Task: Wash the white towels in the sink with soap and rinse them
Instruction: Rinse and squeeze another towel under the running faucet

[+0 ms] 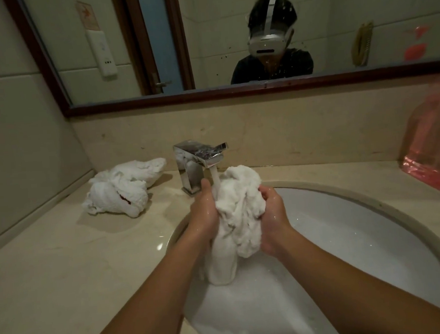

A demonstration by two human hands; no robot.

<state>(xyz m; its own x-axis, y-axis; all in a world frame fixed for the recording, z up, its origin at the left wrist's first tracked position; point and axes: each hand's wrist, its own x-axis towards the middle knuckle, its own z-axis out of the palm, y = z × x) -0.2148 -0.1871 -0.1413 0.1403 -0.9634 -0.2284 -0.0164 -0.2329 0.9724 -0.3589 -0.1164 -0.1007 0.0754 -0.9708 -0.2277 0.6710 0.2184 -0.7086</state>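
Observation:
A bunched, wet white towel (239, 212) hangs over the white sink (363, 224), its lower end trailing toward the basin. My left hand (204, 211) grips the towel's left side and my right hand (271, 215) grips its right side, both wet. Water streams from the chrome faucet (200, 159) onto the top of the towel between my hands. More crumpled white towels (122, 187) lie in a heap on the counter left of the faucet, with a small red mark showing.
The beige stone counter (64, 271) surrounds the sink. A pink plastic bag (436, 149) sits at the right back corner. A framed mirror (229, 34) hangs above the backsplash and reflects a person wearing a headset. The wall closes in on the left.

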